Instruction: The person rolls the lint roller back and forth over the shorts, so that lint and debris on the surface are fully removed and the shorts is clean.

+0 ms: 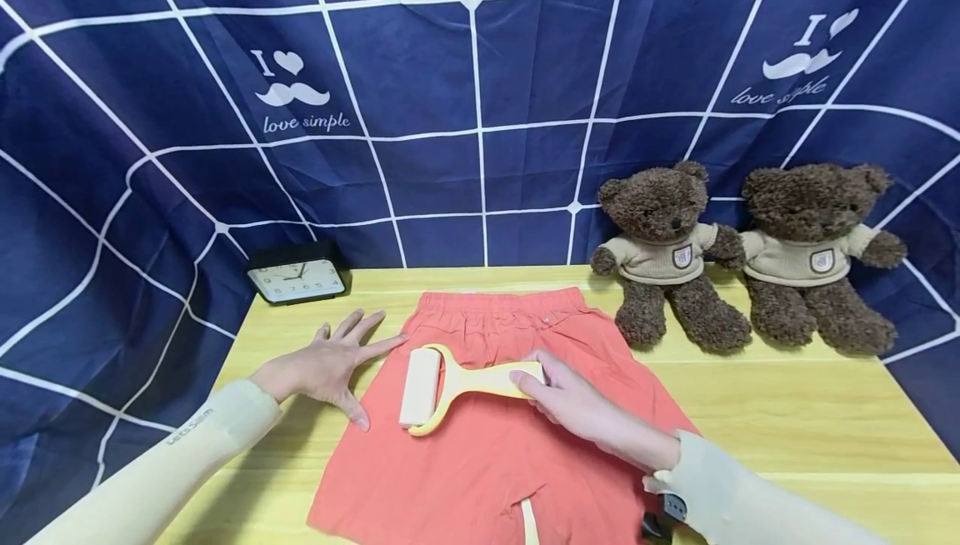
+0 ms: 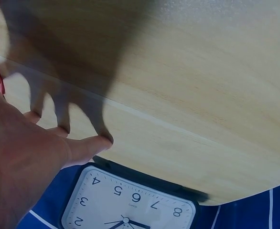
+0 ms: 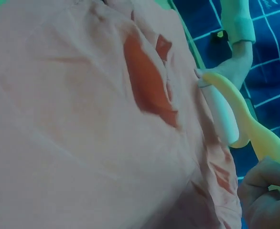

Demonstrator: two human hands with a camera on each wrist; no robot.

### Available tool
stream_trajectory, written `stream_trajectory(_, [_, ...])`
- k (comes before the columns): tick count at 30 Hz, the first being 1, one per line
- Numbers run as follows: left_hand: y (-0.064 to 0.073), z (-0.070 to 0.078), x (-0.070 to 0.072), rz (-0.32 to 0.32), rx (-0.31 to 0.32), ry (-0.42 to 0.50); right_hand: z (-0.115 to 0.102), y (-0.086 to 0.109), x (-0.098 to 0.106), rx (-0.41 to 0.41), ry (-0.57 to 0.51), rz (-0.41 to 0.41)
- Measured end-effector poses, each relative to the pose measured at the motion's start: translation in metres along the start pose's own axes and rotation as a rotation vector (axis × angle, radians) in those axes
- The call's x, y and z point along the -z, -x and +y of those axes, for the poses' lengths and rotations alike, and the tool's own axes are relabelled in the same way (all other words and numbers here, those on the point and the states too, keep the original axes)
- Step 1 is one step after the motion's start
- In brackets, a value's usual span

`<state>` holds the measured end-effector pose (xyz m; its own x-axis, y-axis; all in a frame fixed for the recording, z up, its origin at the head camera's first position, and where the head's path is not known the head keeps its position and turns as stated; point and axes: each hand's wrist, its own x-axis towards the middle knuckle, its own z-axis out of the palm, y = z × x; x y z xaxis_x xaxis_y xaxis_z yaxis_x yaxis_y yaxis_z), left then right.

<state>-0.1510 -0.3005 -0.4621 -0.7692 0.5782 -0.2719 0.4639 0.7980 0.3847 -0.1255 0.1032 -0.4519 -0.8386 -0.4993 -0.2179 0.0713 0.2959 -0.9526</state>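
Observation:
Coral-red shorts [image 1: 450,478] with a gathered elastic waistband lie spread on the table, waistband toward the back. Over them, my right hand [image 1: 566,395] grips the yellow handle of a lint roller [image 1: 487,378], its white cylinder pointing left. In the right wrist view, fingers wrap the handle of the lint roller [image 3: 262,138], and the shorts [image 3: 82,143] show an open slit. My left hand [image 1: 326,366] is spread at the left edge of the shorts, fingers extended, holding nothing. The left wrist view shows that hand [image 2: 30,157] with fingertips down at the wood surface.
A black desk clock [image 1: 300,278] stands at the table's back left, beyond my left hand. Two brown teddy bears [image 1: 660,245] in beige sweaters sit at the back right. Blue cloth [image 1: 420,170] with white grid lines hangs behind the wooden table [image 1: 810,420].

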Motion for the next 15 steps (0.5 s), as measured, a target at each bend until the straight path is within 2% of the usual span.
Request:
stream_trajectory(9, [-0.001,0.002,0.004,-0.002,0.005,-0.019,0.003,0.012,0.011,-0.005,0.229,0.002])
stream_trajectory(11, [-0.001,0.002,0.003,-0.006,0.004,-0.021,0.005,0.013,0.016,-0.013,0.212,-0.013])
stream_trajectory(15, [0.0,0.002,0.002,-0.021,0.01,-0.017,0.007,0.014,0.031,-0.017,0.076,-0.044])
